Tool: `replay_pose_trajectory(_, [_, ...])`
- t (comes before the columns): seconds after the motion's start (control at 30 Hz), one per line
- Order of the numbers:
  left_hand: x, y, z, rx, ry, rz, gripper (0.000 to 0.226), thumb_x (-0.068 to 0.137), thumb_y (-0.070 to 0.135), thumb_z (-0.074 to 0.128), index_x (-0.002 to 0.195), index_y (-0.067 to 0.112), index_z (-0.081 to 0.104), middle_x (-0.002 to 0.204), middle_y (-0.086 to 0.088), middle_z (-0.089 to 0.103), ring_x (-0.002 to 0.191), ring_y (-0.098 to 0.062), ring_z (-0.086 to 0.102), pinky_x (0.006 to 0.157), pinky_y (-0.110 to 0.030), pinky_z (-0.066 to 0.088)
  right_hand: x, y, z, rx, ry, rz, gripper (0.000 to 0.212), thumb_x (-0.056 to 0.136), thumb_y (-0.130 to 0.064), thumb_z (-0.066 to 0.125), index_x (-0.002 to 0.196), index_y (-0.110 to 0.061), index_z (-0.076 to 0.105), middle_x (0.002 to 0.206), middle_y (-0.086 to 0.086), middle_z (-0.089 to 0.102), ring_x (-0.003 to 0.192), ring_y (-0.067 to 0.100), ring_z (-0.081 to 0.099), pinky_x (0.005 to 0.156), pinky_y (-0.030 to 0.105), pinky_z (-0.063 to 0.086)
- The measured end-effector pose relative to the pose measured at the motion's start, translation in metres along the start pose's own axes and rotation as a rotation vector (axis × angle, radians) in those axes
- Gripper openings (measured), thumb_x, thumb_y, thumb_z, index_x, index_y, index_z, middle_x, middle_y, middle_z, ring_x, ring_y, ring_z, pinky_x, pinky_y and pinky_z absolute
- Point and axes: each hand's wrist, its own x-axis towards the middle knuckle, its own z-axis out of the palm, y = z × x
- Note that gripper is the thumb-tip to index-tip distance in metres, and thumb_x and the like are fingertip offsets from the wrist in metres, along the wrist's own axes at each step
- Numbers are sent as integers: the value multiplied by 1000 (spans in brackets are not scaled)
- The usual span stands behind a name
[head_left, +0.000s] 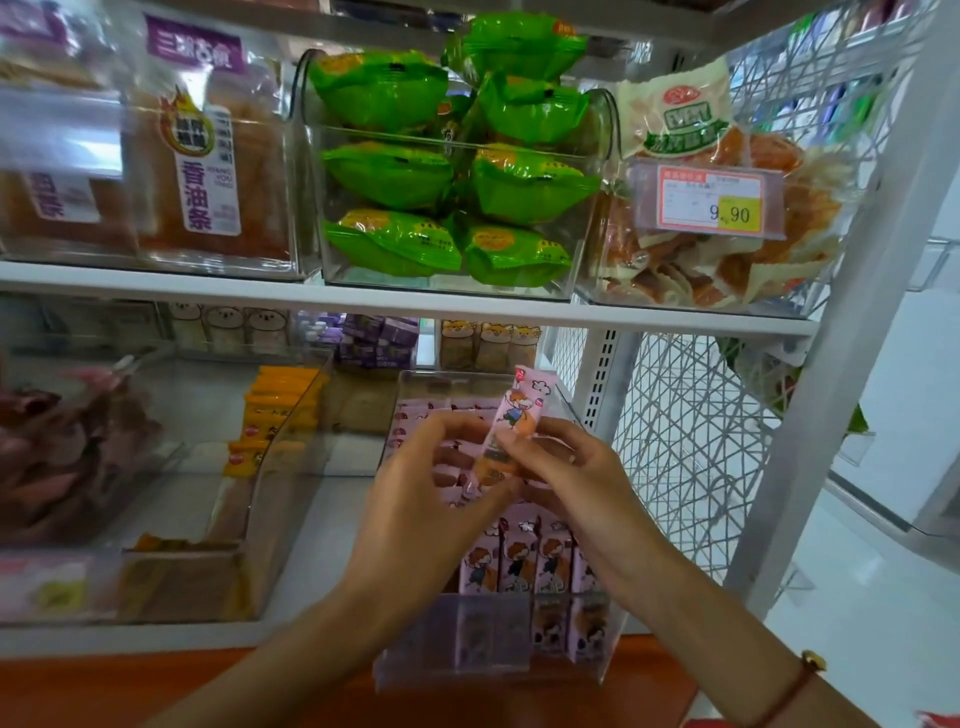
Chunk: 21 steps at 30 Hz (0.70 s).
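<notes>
The left hand (415, 499) and right hand (576, 478) each have a pinching grip on one pink snack packet (511, 421). They hold it upright over its clear bin (415, 639), so it should slot in neatly.

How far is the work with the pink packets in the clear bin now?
Done: a row of pink packets stands upright at the front of the clear bin. In hand: the left hand and right hand pinch one held packet above the bin. Left: setting this packet in; the flat packets behind probably need standing up.
</notes>
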Motion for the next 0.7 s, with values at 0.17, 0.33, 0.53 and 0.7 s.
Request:
replay_pose_trajectory(0.17, [5, -6, 1, -147, -74, -63, 31, 89, 33, 53, 119, 39, 51, 111, 24, 63, 101, 10, 59, 80, -10, 50, 3, -3, -6, 62, -118, -28, 40, 78, -38, 63, 117, -29, 63, 110, -3, 69, 105, 14, 62, 88, 33, 47])
replay_pose_trajectory(0.33, [4, -6, 2, -169, -167, -56, 33, 90, 39, 50, 122, 40, 51, 110, 34, 59, 102, 14, 56, 75, -3, 47, 2, -2, -12, -42, 16, -133, 42, 74, -28, 75, 114, -28, 60, 106, -5, 71, 94, 9, 68, 81, 29, 56])
replay_pose_trajectory(0.53, [8, -5, -3, -272, -329, -126, 28, 93, 23, 49, 118, 36, 53, 103, 28, 66, 94, 2, 64, 69, -14, 53, -1, -6, -18, -63, 24, -232, 34, 75, -34, 73, 107, -31, 63, 92, -9, 72, 79, 8, 71, 65, 21, 56])
replay_pose_trajectory(0.7, [11, -2, -6, -388, -392, -334, 25, 87, 29, 57, 108, 18, 65, 89, 10, 74, 79, -6, 71, 63, -14, 53, -1, -4, -19, -107, 53, -190, 18, 85, -30, 65, 100, -22, 68, 83, -4, 72, 74, 11, 71, 61, 22, 56])
